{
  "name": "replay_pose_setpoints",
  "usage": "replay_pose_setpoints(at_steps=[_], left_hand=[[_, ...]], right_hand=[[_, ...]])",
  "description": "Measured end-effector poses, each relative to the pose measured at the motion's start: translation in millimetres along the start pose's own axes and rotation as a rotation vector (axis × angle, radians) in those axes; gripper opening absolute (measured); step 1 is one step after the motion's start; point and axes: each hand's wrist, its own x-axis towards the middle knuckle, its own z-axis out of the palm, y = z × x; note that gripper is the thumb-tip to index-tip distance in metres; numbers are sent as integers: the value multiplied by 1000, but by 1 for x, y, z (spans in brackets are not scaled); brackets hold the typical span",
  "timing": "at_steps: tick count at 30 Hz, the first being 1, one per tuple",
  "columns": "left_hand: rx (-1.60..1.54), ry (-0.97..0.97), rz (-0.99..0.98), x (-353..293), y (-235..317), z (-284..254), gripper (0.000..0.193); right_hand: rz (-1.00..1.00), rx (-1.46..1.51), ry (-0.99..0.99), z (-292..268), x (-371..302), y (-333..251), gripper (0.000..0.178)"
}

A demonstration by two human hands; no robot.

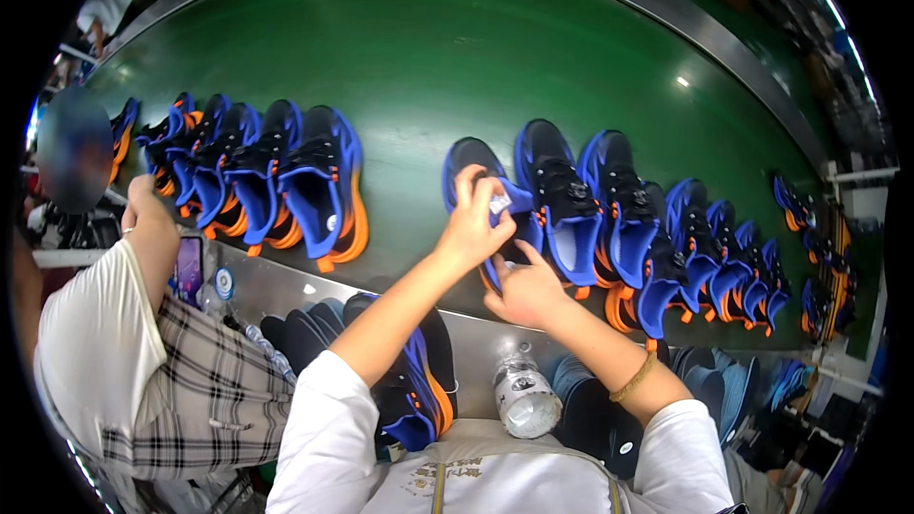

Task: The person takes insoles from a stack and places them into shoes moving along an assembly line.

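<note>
A black and blue sports shoe (468, 152) lies on the green belt in front of me, its toe pointing away. My left hand (469, 230) is over its opening, fingers closed on a small white piece (500, 202) that looks like paper or a tag. Lower down, my right hand (529, 291) has its fingers bent at the shoe's heel end and collar. My hands cover most of the opening, so the inside is hidden. Just right of it stands another shoe (571, 238) with a pale insole visible and black laces.
More shoes (705, 247) line the green belt (428, 48) to the right, and another row (319, 171) to the left. Nearer me are a clear bottle (528, 405), stacked dark insoles (581, 400) and a shoe (424, 390). A co-worker (105, 343) sits at left beside a phone (189, 266).
</note>
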Motion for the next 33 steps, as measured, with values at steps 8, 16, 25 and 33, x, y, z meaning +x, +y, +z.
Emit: replay_pose_setpoints(at_steps=[8, 16, 25, 33], left_hand=[[45, -110, 200, -37, 28, -11, 33], [399, -71, 391, 21, -11, -45, 26], [1156, -203, 439, 26, -11, -33, 33], [1260, -359, 511, 30, 4, -34, 28]], right_hand=[[-39, 270, 622, 54, -90, -15, 18], [156, 180, 966, 9, -102, 34, 43], [186, -233, 704, 7, -124, 134, 22], [717, -479, 634, -6, -215, 222, 27]])
